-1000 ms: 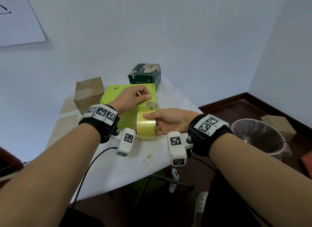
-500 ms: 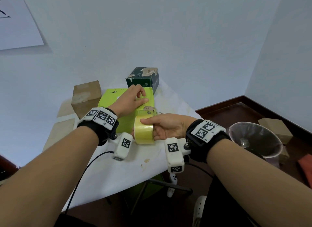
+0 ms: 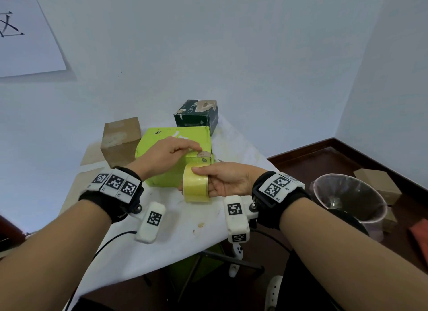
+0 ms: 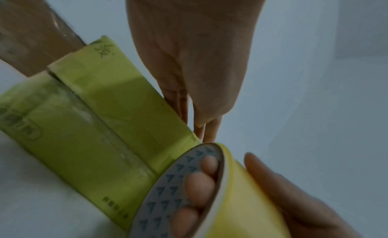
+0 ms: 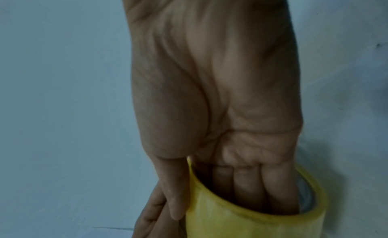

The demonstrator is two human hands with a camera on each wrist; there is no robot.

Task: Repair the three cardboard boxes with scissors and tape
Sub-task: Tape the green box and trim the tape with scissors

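White cloth covers the desk we work at, which stands against a pale blue wall with a sheet of paper pinned at the upper left. Going left to right across the desk, we see a plain brown box at the far left, then the lime green box lying in the middle, with a dark green box behind it near the wall. Our left hand rests on top of the lime green box, fingers straight and pressing near its right front corner. Just right of that corner our right hand grips the yellow tape roll, fingers pushed through its core and thumb along the outer face; the roll touches the box. Scissors are not something we can make out. Off the desk to the right, a bin lined with clear plastic stands on the dark wooden floor, with more cardboard boxes behind it.
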